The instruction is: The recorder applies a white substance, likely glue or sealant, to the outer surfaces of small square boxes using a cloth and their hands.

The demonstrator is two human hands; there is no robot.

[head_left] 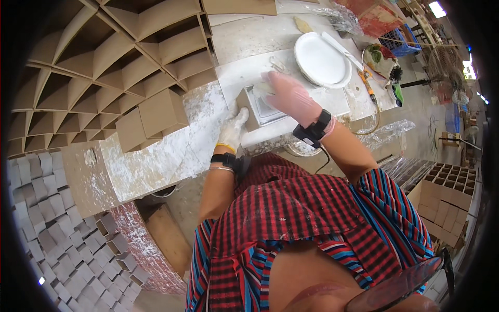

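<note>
A small open cardboard box [251, 115] with a pale, shiny inner face lies on the white-smeared worktable. My left hand [233, 129], in a white glove with a yellow cuff, grips its left side, the thumb lying along the wall. Over the box's far part is my right hand [292, 96], in a pink glove. Its fingers are pressed together around something whitish that I cannot make out. Just beyond, to the right, stands a round white tub [322, 60] of white material, with a pale flat strip [340, 48] lying across its rim.
Stacked open cardboard boxes [119, 57] rise at the far left, two closer cartons [162, 112] at their edge. An orange-handled tool [368, 86] with a hose lies right of the tub. More boxes [57, 218] fill the lower left. A blue crate [400, 42] stands far right.
</note>
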